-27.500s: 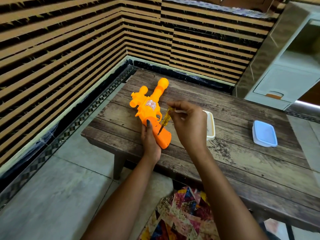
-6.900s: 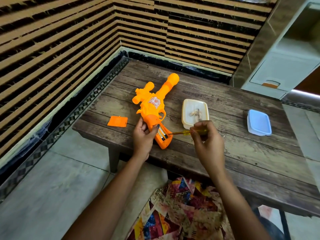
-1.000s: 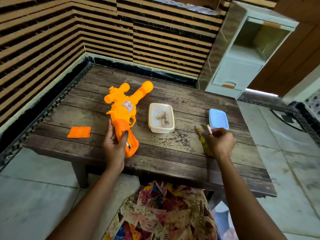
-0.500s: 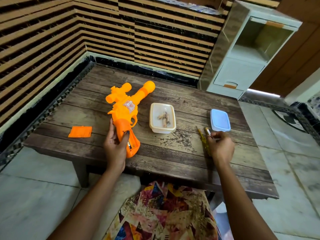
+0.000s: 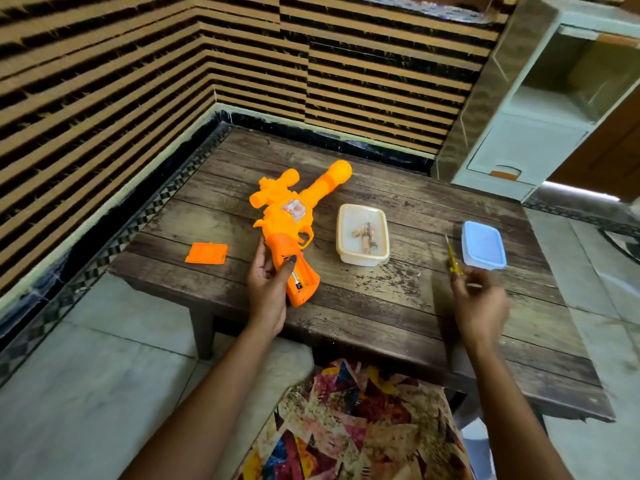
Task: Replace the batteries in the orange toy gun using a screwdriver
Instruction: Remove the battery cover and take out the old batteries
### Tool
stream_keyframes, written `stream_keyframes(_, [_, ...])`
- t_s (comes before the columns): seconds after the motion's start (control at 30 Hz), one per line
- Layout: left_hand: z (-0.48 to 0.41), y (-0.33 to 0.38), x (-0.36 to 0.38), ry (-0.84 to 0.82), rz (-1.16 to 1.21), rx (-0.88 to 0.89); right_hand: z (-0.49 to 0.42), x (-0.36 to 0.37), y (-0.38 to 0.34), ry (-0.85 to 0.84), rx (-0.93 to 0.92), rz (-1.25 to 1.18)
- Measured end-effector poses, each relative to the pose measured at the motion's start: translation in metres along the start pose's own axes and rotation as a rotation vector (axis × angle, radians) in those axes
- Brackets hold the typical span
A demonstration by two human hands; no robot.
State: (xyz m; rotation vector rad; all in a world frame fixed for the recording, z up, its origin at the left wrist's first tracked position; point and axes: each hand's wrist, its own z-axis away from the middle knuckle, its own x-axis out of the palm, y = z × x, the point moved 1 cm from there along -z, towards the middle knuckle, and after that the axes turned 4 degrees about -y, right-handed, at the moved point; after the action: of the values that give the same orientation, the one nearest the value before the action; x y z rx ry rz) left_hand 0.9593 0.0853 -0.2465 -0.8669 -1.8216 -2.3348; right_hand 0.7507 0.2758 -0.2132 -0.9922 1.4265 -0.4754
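- left hand [image 5: 266, 287] grips the orange toy gun [image 5: 287, 216] so its open battery bay [image 5: 302, 279] faces up.
- right hand [image 5: 479, 301], blurred, beside the screwdriver [image 5: 453, 258]: grasp cannot be told.

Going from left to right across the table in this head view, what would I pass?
flat orange cover → orange toy gun → white tub → yellow screwdriver → blue lid

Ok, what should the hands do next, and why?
Probably move the right hand over to the toy gun, which the left hand holds. Its cover is off, a battery shows in the open handle, and the screwdriver lies on the table.
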Motion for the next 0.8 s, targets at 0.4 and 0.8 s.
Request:
stream_keyframes(0.4, [0.0, -0.001, 0.001, -0.019, -0.005, 0.006, 0.045, 0.023, -0.095, -0.682, -0.681, 0.195])
stream_keyframes(0.8, [0.0, 0.0, 0.003, -0.02, -0.018, 0.026, 0.05, 0.035, -0.138, -0.774, -0.906, 0.419])
